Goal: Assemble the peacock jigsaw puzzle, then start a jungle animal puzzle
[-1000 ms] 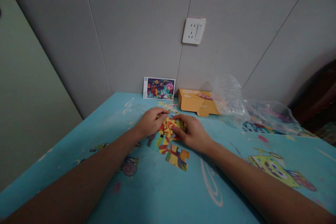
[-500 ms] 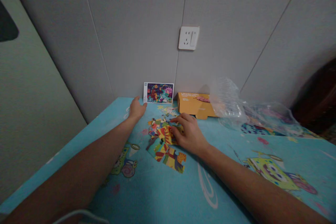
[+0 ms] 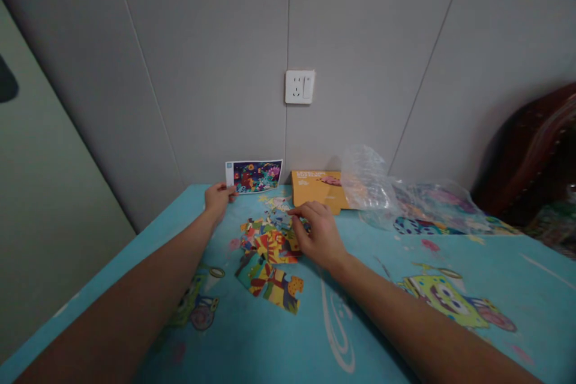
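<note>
My left hand (image 3: 216, 199) grips the lower left corner of a picture card (image 3: 256, 177) between thumb and fingers. The card is colourful with a white border, stands against the wall and looks slightly bowed. My right hand (image 3: 317, 231) hovers at the right side of a loose pile of jigsaw puzzle pieces (image 3: 265, 240), its fingers loosely bent and the thumb a little apart from the index finger. The fingertips are close to a light-blue piece, and I see nothing clearly held. Several larger, bright pieces (image 3: 270, 282) lie at the near side of the pile.
An orange box (image 3: 317, 189) sits by the wall, partly covered by clear plastic packaging (image 3: 369, 186). More plastic (image 3: 441, 195) lies to the right over a colourful printed sheet (image 3: 414, 227). A blue cartoon-print cloth (image 3: 270, 342) covers the surface. A wall socket (image 3: 300, 87) is above.
My left hand has closed on the card's corner, and the card has bowed slightly. My right hand has drawn back a little from the pile. The view has shifted.
</note>
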Demonstrator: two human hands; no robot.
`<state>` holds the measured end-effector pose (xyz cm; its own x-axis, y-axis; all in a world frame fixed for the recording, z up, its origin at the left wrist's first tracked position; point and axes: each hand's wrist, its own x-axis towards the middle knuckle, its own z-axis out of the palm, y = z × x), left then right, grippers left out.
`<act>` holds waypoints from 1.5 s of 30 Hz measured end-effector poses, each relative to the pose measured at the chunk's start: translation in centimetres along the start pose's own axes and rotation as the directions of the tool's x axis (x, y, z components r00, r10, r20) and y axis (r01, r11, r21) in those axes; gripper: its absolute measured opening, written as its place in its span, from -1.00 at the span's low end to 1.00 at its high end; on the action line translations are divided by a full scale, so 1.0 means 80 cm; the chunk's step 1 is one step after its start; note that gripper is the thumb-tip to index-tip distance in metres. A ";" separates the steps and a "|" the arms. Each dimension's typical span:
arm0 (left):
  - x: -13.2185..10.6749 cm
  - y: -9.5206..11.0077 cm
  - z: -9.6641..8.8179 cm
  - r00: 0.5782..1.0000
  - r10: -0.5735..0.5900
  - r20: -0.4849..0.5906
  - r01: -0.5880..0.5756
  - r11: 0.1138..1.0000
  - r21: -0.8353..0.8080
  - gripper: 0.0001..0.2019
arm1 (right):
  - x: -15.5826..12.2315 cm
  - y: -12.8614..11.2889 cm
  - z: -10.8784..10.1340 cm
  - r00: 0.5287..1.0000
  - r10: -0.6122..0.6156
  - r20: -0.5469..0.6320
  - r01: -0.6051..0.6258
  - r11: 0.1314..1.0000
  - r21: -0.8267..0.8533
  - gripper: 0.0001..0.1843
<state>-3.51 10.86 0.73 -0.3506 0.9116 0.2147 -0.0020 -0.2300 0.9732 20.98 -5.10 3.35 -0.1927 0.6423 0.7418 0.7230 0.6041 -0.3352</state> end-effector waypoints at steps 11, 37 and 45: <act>-0.112 0.056 -0.019 0.981 0.093 0.170 -0.023 0.925 -0.379 -0.88 | -0.002 -0.023 -0.004 0.972 0.024 0.234 -0.046 0.995 0.090 -0.68; -0.118 0.091 -0.021 0.936 -0.047 0.348 0.201 0.884 -0.423 -0.69 | -0.004 0.015 0.013 0.921 0.380 -0.084 -0.330 0.877 0.350 -0.73; -0.133 0.092 -0.011 0.934 -0.034 0.356 0.183 0.900 -0.396 -0.61 | -0.011 0.028 0.031 0.918 0.396 -0.038 -0.304 0.761 0.573 -0.81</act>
<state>-0.63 -0.84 5.53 0.0055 0.9804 0.1969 -0.4366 -0.1748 0.8825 21.12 -3.15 0.53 0.1347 0.8103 0.5703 0.2285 0.5347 -0.8136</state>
